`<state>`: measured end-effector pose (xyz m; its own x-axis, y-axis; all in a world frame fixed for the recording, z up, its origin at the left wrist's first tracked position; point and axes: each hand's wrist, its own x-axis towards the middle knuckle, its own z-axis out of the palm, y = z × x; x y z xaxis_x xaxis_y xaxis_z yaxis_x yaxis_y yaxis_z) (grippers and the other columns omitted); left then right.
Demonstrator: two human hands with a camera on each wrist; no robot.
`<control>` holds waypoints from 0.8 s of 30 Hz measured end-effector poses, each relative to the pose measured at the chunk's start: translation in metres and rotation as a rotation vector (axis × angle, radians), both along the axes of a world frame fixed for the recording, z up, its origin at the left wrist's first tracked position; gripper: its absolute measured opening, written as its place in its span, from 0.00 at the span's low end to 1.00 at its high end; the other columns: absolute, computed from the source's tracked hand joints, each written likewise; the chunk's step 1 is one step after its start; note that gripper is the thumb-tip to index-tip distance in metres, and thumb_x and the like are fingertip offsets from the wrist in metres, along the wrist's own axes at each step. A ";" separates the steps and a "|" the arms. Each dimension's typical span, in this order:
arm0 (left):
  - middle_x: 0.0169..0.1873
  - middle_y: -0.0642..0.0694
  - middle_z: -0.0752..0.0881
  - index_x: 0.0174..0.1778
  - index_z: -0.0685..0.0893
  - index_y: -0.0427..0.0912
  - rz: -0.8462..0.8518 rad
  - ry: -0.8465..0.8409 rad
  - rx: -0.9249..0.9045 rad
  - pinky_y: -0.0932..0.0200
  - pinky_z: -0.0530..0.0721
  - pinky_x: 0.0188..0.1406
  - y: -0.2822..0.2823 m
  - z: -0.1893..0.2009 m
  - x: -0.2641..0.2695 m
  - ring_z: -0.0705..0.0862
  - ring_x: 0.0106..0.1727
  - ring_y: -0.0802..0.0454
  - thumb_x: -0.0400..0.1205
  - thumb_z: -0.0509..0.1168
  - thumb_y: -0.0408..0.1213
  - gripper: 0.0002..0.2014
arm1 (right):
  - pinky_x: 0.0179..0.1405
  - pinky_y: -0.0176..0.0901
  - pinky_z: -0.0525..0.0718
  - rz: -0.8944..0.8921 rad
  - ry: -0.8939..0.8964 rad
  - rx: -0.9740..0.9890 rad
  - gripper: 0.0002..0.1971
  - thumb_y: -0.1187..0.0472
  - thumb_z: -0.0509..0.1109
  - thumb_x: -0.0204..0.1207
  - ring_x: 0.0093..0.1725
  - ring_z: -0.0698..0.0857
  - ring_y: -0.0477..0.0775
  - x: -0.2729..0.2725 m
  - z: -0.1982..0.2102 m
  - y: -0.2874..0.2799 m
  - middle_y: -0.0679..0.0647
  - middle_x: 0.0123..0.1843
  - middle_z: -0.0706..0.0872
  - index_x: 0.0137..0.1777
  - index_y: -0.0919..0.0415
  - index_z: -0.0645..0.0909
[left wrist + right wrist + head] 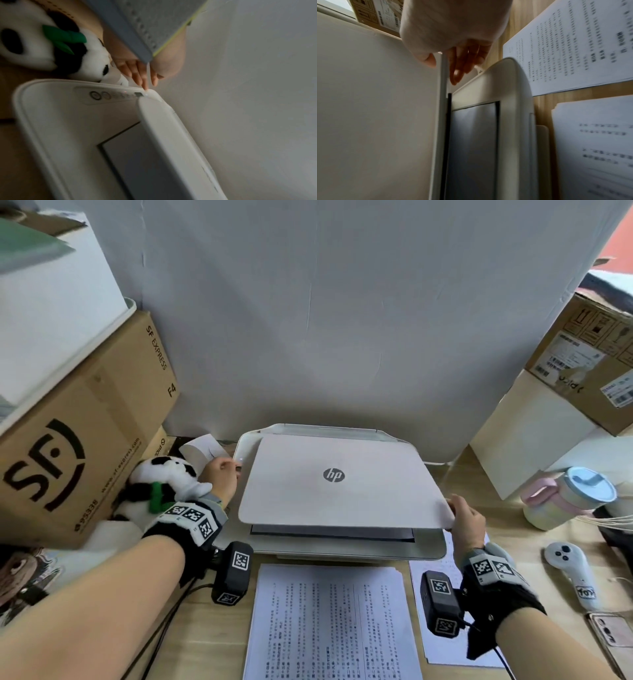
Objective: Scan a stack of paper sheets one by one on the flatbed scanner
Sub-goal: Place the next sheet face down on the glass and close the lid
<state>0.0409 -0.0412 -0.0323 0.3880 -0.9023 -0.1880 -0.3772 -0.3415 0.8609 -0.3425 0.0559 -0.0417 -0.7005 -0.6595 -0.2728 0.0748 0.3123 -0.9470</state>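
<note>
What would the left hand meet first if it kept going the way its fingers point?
The left hand points at the far end of the scanner's control panel; a fingertip looks at or just short of it, so likely the panel itself.

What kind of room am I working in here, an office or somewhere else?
Probably a makeshift office or storeroom desk. A home printer-scanner sits on a wooden desk with printed sheets in front of it, and shipping boxes are stacked on both sides against a plain wall.

Left hand (219,474) reaching forward, fingers (144,82) extended. Right hand (467,522) raised, thumb and fingers (460,67) pinching.
</note>
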 end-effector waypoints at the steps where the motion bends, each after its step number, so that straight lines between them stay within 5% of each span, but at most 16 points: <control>1: 0.49 0.36 0.87 0.55 0.84 0.34 -0.001 -0.087 0.029 0.53 0.77 0.49 0.003 -0.004 0.004 0.83 0.54 0.35 0.83 0.57 0.33 0.13 | 0.33 0.47 0.65 -0.002 0.034 0.042 0.13 0.57 0.65 0.71 0.37 0.66 0.56 0.000 -0.005 0.002 0.53 0.27 0.70 0.28 0.62 0.77; 5: 0.55 0.31 0.83 0.56 0.82 0.31 -0.074 -0.243 0.209 0.50 0.76 0.58 0.009 -0.015 0.018 0.79 0.53 0.37 0.84 0.56 0.32 0.12 | 0.39 0.49 0.72 0.056 0.177 0.228 0.14 0.55 0.60 0.72 0.37 0.74 0.60 0.003 -0.013 0.011 0.58 0.33 0.79 0.30 0.60 0.80; 8: 0.50 0.22 0.83 0.43 0.82 0.25 -0.125 -0.248 0.264 0.52 0.71 0.42 0.012 -0.022 0.021 0.80 0.47 0.32 0.85 0.55 0.31 0.15 | 0.46 0.50 0.74 0.106 0.305 0.248 0.12 0.61 0.58 0.77 0.46 0.78 0.63 0.004 -0.014 0.011 0.60 0.43 0.85 0.39 0.58 0.82; 14: 0.47 0.28 0.86 0.53 0.85 0.23 -0.104 -0.144 0.331 0.55 0.71 0.43 0.010 -0.030 0.021 0.77 0.43 0.43 0.85 0.60 0.38 0.19 | 0.54 0.51 0.76 0.110 0.379 0.270 0.08 0.63 0.60 0.77 0.55 0.81 0.66 0.004 -0.023 0.002 0.63 0.52 0.85 0.48 0.62 0.80; 20: 0.46 0.31 0.85 0.57 0.84 0.23 -0.050 -0.091 0.311 0.58 0.70 0.43 0.008 -0.030 0.017 0.77 0.43 0.44 0.84 0.62 0.37 0.18 | 0.50 0.48 0.75 0.129 0.330 0.293 0.10 0.61 0.60 0.76 0.51 0.82 0.64 0.007 -0.033 -0.001 0.60 0.47 0.85 0.50 0.62 0.81; 24: 0.53 0.28 0.86 0.56 0.85 0.25 -0.040 -0.090 0.321 0.56 0.72 0.45 0.013 -0.025 0.016 0.81 0.45 0.40 0.84 0.62 0.38 0.17 | 0.32 0.44 0.67 0.144 0.342 0.301 0.11 0.63 0.59 0.75 0.39 0.73 0.60 0.008 -0.032 0.000 0.53 0.29 0.75 0.30 0.56 0.72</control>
<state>0.0565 -0.0286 -0.0578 0.3814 -0.8175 -0.4314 -0.4657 -0.5731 0.6743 -0.3340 0.0560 -0.0734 -0.6909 -0.6833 -0.2359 -0.2896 0.5606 -0.7758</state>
